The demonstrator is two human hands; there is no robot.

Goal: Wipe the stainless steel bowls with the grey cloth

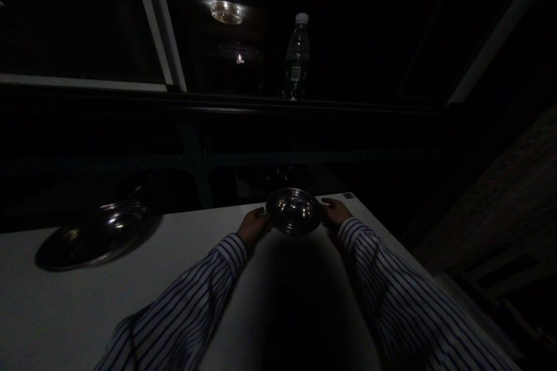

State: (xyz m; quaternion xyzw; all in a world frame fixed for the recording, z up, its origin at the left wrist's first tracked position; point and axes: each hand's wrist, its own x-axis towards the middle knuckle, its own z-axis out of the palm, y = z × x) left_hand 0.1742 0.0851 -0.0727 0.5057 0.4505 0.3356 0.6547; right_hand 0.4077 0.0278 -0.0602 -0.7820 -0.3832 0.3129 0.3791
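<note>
A small shiny metal bowl [293, 213] is at the far edge of the white table, its round inside facing me. My left hand [253, 228] grips its left rim, fingers closed against the metal. On the opposite side my right hand [336, 212] holds the right rim, with the thumb toward the top. Dim light hides most of the fingertips. Striped sleeves cover both my arms. Away to the left, a larger metal basin [93, 237] rests on the tabletop, apart from both hands.
The white table [183, 266] ends at a far edge and a right edge. Behind it, a capped plastic bottle [297, 61] with a green label stands on a dark ledge before a window. A window frame [159, 23] rises at the left. A lamp [226, 12] shows in the glass.
</note>
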